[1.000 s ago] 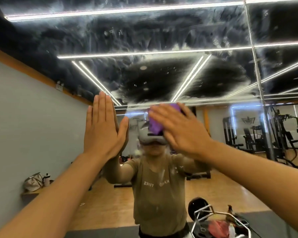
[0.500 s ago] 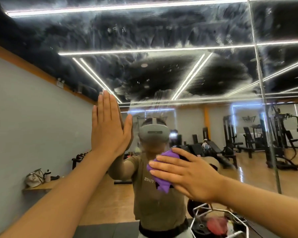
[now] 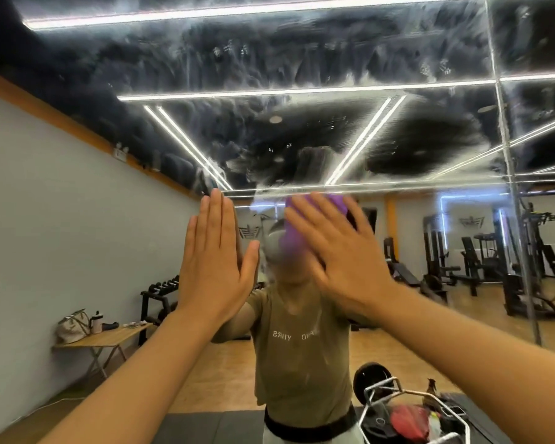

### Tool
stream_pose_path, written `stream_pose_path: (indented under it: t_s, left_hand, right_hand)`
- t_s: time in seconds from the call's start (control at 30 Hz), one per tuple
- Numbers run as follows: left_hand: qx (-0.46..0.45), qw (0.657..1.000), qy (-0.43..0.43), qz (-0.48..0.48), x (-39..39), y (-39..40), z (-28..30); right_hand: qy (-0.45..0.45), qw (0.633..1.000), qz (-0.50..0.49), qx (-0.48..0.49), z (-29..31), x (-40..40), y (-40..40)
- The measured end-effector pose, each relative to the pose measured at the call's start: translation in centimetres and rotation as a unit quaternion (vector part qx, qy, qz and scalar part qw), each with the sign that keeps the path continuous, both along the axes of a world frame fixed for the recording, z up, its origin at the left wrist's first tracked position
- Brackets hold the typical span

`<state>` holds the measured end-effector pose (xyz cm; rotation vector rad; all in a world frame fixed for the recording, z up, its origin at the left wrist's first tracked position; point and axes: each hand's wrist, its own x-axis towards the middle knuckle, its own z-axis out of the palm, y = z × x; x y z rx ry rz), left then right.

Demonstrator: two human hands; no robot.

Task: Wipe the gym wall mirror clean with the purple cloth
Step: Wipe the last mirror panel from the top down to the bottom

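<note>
The gym wall mirror (image 3: 302,75) fills the view; its upper part is covered in white smeared streaks, and the lower part reflects the gym and a person in an olive shirt. My left hand (image 3: 217,257) lies flat on the glass with straight fingers pointing up. My right hand (image 3: 335,251) presses the purple cloth (image 3: 318,206) flat against the mirror, fingers spread; the cloth shows above and left of my fingers and is motion-blurred. The rest of the cloth is hidden under my palm.
A vertical mirror seam (image 3: 510,187) runs down the right. Reflected are a folding table (image 3: 109,339) with a bag, a dumbbell rack (image 3: 161,293), weight machines (image 3: 526,267) and a barbell frame with a red item (image 3: 407,418) low at right.
My right hand swept the purple cloth down to chest height and has now come back up to head height. My left hand stayed flat on the glass.
</note>
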<state>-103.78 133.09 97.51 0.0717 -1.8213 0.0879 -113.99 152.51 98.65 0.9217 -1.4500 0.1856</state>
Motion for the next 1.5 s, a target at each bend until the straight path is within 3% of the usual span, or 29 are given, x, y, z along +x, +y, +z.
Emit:
stream_pose_path:
  t_s: [0.2, 0.4, 0.47, 0.57, 0.7, 0.9, 1.0, 1.17, 1.37, 1.5]
  left_hand:
    - [0.001, 1.000, 0.001, -0.007, -0.4, 0.1, -1.2]
    - [-0.011, 1.000, -0.018, -0.016, -0.1, -0.4, -2.6]
    - [-0.017, 1.000, -0.018, -0.019, -0.1, -0.6, -3.1]
    - [-0.012, 1.000, -0.020, -0.021, -0.2, -0.5, -3.6]
    - [-0.003, 1.000, -0.012, -0.029, -0.3, -0.3, -4.0]
    - [-0.003, 0.999, -0.010, -0.031, -0.2, 0.0, -4.3]
    - [0.000, 0.999, -0.019, -0.038, 0.1, 0.2, -4.2]
    - [-0.006, 0.999, -0.017, -0.032, 0.1, 0.3, -4.7]
    - [0.005, 0.999, -0.004, -0.035, -0.3, 0.7, -5.2]
    - [0.018, 0.999, 0.001, -0.042, -0.2, 1.0, -5.3]
  right_hand:
    - [0.081, 0.974, -0.081, 0.198, -10.9, -0.3, 2.3]
    - [0.113, 0.925, -0.070, 0.355, -3.8, -1.0, 4.3]
    - [0.098, 0.950, -0.070, 0.287, 1.1, -1.2, 4.2]
    - [0.009, 0.995, -0.056, 0.082, 7.6, -0.4, 3.2]
    - [-0.072, 0.993, -0.038, -0.083, 6.9, 0.7, 0.3]
    - [-0.056, 0.996, -0.062, 0.015, -9.6, 1.6, 0.4]
    - [-0.044, 0.992, -0.097, 0.067, -13.4, 1.2, 1.8]
    - [-0.045, 0.985, -0.113, 0.121, -9.3, 0.5, 2.9]
    - [-0.122, 0.987, -0.083, -0.061, 5.4, 0.7, 1.5]
    - [-0.157, 0.980, -0.063, -0.105, 6.4, 1.5, 0.4]
